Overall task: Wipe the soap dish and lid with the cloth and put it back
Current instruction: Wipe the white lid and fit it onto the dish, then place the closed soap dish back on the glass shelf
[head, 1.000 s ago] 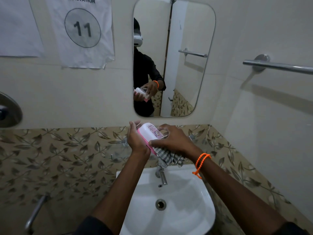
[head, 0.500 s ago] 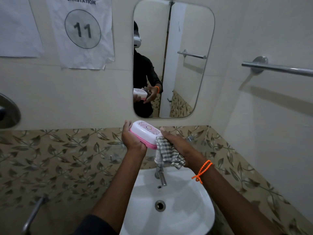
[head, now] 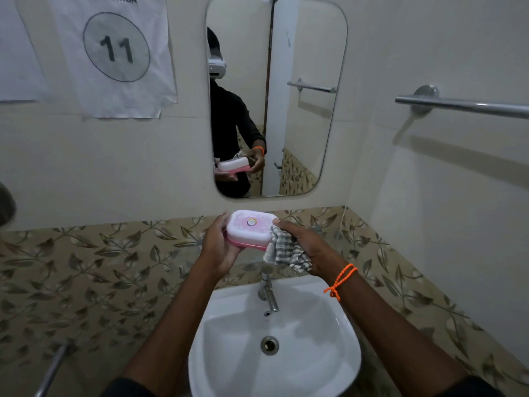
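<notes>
Head view: lidded pink soap dish [head: 249, 229] held in the air above the washbasin [head: 337, 333], over its back rim and tap [head: 267, 290]. Left hand [head: 219, 247] curled around its left end. Right hand [head: 307, 247] closed on checked cloth [head: 286, 250], pressed against the right end. Risk: one-ended grip slipping under wiping pressure, lid popping off, dish dropping into the basin.

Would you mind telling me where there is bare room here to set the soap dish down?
The sink rim is bare on either side of the tap, and the basin around the drain is clear. Above the tap is crowded by both hands, the soap dish and cloth.
</notes>
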